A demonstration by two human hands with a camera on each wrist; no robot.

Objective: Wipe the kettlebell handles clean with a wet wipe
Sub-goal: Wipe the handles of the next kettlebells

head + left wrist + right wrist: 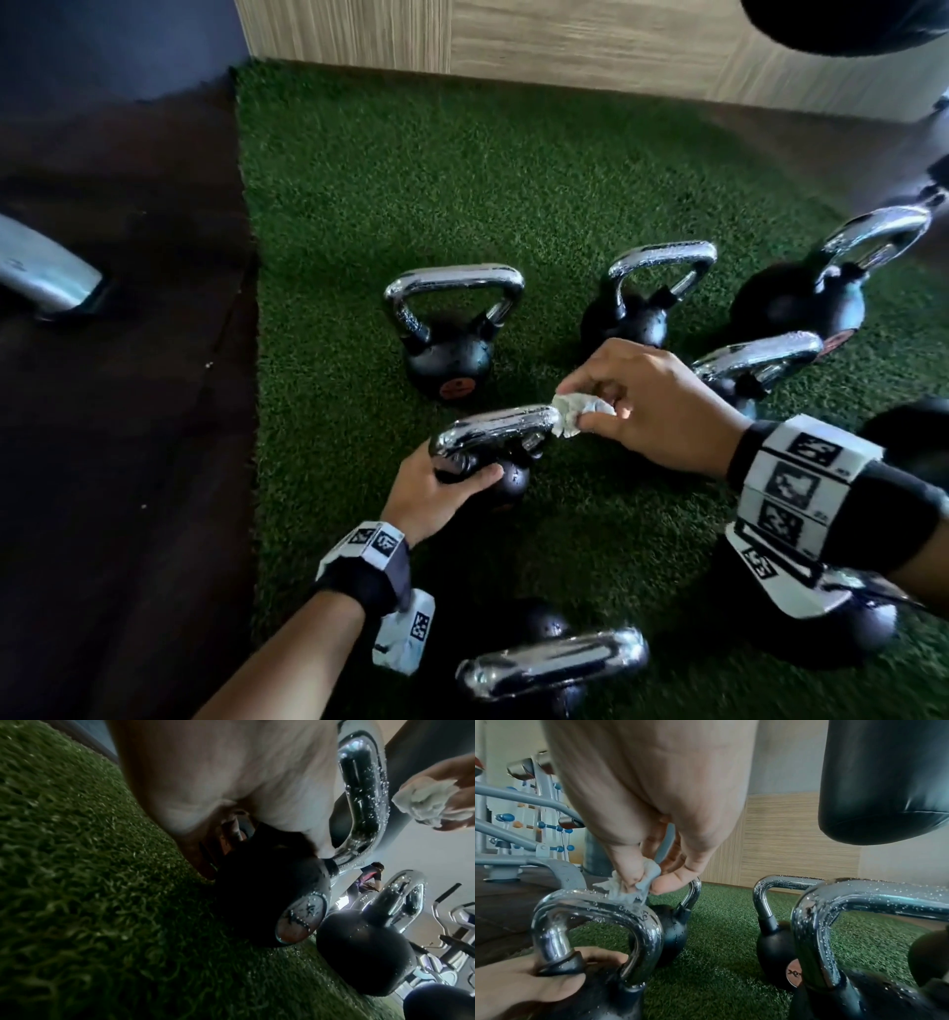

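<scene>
A small black kettlebell [508, 475] [270, 902] [598, 990] with a wet chrome handle [495, 430] [359, 787] [595, 908] stands on green turf. My left hand [436, 493] [218, 780] [539, 977] grips its ball just under the handle. My right hand [652, 406] [654, 811] pinches a crumpled white wet wipe [580, 413] [432, 801] [628, 888] between thumb and fingers. The wipe touches the right end of the handle's top bar.
Several other chrome-handled kettlebells stand around on the turf [411, 180]: one behind [452, 329], one further right [642, 303], one nearest me [554, 663]. Dark floor [128, 411] lies left with a grey machine foot [46, 277]. A black punching bag [885, 780] hangs at right.
</scene>
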